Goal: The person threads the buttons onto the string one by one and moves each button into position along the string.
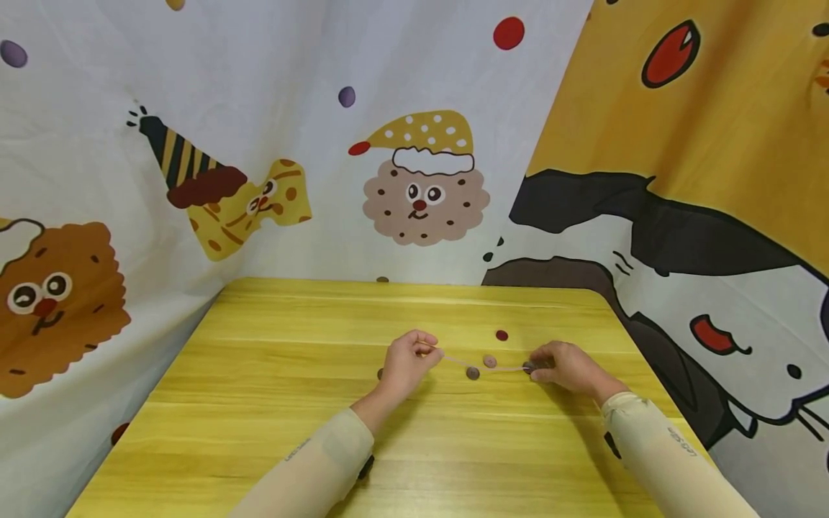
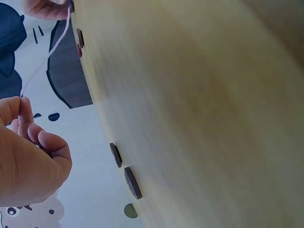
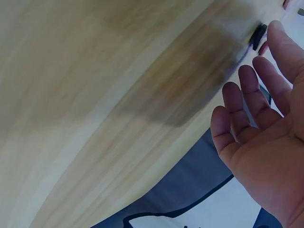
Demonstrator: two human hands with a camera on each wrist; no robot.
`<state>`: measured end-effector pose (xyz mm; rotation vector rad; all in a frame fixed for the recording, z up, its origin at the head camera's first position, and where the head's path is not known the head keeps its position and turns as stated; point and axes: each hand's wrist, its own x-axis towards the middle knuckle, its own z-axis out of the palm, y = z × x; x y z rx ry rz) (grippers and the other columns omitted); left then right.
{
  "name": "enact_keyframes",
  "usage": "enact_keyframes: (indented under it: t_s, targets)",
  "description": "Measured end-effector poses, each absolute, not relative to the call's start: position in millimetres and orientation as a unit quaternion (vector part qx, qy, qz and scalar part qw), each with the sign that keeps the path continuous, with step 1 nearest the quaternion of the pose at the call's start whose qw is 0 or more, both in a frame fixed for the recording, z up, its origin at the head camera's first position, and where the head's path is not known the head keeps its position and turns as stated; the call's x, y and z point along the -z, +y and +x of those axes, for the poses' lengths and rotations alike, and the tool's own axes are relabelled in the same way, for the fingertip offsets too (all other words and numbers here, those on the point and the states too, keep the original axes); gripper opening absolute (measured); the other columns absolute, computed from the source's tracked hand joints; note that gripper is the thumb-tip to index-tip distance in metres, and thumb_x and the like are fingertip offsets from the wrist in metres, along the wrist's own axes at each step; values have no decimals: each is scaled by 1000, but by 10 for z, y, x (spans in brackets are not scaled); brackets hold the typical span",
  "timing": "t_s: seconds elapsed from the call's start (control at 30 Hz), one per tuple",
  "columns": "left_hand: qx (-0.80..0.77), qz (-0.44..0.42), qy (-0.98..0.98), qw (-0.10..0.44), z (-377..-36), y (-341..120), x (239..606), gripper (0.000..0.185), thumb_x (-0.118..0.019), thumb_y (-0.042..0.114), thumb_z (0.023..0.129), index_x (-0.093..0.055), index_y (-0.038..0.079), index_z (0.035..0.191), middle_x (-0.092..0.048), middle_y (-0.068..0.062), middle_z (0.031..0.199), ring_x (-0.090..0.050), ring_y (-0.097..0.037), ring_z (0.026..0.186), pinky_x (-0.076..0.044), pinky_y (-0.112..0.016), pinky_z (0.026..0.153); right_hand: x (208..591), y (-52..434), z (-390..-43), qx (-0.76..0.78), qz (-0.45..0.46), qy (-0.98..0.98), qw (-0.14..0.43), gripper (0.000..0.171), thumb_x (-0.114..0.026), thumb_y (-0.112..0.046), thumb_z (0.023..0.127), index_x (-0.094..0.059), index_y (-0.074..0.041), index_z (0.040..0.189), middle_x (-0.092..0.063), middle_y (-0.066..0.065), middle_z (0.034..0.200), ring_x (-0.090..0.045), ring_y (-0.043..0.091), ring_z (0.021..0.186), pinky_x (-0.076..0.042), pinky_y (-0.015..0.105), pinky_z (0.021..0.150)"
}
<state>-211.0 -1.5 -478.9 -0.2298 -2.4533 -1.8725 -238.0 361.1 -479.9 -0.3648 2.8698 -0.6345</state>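
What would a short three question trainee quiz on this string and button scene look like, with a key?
1. True or false: the left hand pinches one end of the string.
2. Which colour is the table? A blue, B yellow, C black.
3. Fill in: the dark red button lies on the table, ____ the hands, touching neither.

Key:
1. True; its fingers pinch the string, which runs across to the right hand.
2. B.
3. Beyond.

right hand [image 3: 266, 137] cropped, table [image 3: 95, 95] blurred
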Motion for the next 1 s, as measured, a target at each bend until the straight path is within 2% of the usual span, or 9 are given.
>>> enact_keyframes:
  t_s: [0.17,0.37,0.6,0.73,0.87,1.0]
  targets:
    - [604,-72,-793,27,-2111,-10,4784,14,-83,16,94,-74,12,104,-82,-3,93,-64,-12,80,-52,-26,72,4748,3518,-2387,228,-126,963,73,46,-79,-33,99,-71,-3,133,-74,16,132,-67,38,125,-54,58,105]
    - [606,-72,-792,30,-2117,-3,4790,13,-82,13,94,-74,12,104,-82,-3,93,-65,-11,81,-52,-26,75,4671,3253,-2399,271,-147,950,51,47,-75,-36,102,-70,-6,138,-73,14,135,-65,38,128,-53,60,107]
    - [610,-67,-789,22,-2120,5,4784,14,-83,17,95,-74,14,105,-81,1,94,-66,-9,83,-54,-27,78,4623,2723,-2372,360,-197,910,64,46,-73,-41,103,-70,-11,138,-73,14,136,-66,30,126,-48,62,111]
    - [614,-72,-785,21,-2118,12,4770,15,-82,18,96,-74,12,106,-81,0,95,-68,-10,85,-54,-28,81,4598,2417,-2346,401,-231,881,94,49,-72,-41,103,-66,-12,143,-74,13,134,-67,28,124,-47,60,110]
    - [616,-73,-784,22,-2116,21,4766,13,-81,18,97,-74,12,107,-81,0,96,-69,-11,87,-54,-28,82,4623,2243,-2325,422,-232,868,121,49,-72,-39,104,-64,-12,143,-75,5,128,-68,22,119,-51,49,105]
    - [618,-69,-783,25,-2113,30,4764,12,-81,18,97,-74,14,106,-81,0,96,-70,-12,88,-55,-29,82,4667,2186,-2322,444,-218,860,128,40,-73,-37,103,-68,-14,136,-75,2,118,-69,20,105,-57,35,88]
